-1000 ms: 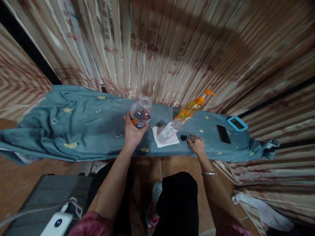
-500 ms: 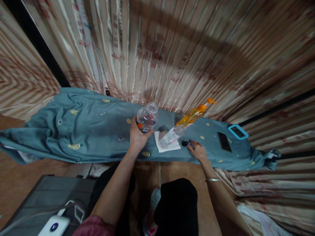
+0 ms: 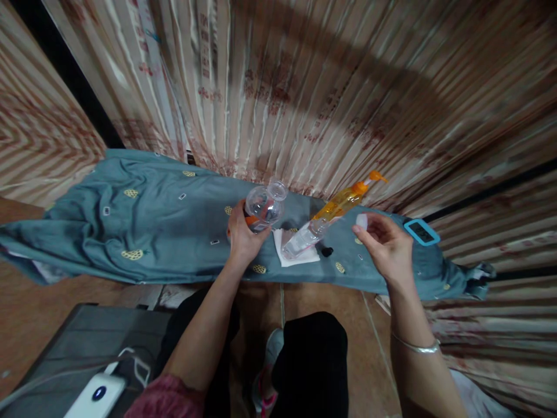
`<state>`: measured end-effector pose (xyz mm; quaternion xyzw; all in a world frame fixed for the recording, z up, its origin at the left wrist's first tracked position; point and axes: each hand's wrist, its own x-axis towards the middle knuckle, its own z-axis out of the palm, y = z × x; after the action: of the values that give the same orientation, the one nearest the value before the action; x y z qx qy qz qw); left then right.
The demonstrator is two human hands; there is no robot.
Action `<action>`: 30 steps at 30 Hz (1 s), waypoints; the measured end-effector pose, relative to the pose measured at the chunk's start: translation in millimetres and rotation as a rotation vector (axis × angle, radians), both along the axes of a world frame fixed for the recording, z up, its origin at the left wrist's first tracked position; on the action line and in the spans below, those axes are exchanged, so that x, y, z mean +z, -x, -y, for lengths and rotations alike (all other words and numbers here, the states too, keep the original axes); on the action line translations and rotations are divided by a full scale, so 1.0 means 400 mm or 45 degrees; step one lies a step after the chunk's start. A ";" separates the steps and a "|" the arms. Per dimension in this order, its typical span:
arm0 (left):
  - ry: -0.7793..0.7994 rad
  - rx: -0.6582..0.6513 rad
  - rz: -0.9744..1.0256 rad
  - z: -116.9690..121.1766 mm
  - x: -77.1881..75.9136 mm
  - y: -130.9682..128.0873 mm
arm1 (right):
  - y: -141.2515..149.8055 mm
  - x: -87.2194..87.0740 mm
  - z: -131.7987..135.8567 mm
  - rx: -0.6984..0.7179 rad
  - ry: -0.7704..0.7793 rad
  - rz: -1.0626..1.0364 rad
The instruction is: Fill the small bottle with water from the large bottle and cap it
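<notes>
My left hand is closed around a clear plastic bottle, which has a round uncapped mouth and an orange patch low on its side. Raised over the right part of the cloth, my right hand pinches a small whitish translucent cap between thumb and fingers. Between my hands a second clear bottle stands on a folded white tissue. Behind it is a bottle of yellow-orange liquid with an orange pump top. A small black piece lies right of the tissue.
A teal patterned cloth covers the long narrow surface. At its right end sits a blue-rimmed digital timer. Pleated curtains hang close behind. At lower left a white device with a cable rests on a grey box.
My right hand has risen from the cloth beside the black piece and moved right, carrying the cap; it now covers the phone. My left hand and its bottle have shifted slightly right.
</notes>
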<state>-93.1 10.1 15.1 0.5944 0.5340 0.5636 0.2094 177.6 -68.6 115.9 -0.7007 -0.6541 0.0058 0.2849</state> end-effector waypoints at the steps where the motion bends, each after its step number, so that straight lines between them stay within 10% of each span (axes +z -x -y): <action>1: -0.025 -0.002 -0.014 0.000 -0.002 -0.002 | 0.039 0.038 -0.009 0.089 -0.030 0.030; 8: -0.104 0.033 -0.159 0.006 -0.004 -0.009 | 0.231 0.142 -0.129 0.535 0.092 0.339; 30: -0.010 0.031 -0.309 0.023 0.005 -0.007 | 0.271 0.213 -0.174 0.771 0.370 0.533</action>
<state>-90.4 0.9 17.1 0.6525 0.5604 0.4921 0.1339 69.2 0.9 201.3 -0.4951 -0.8675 0.0391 0.0289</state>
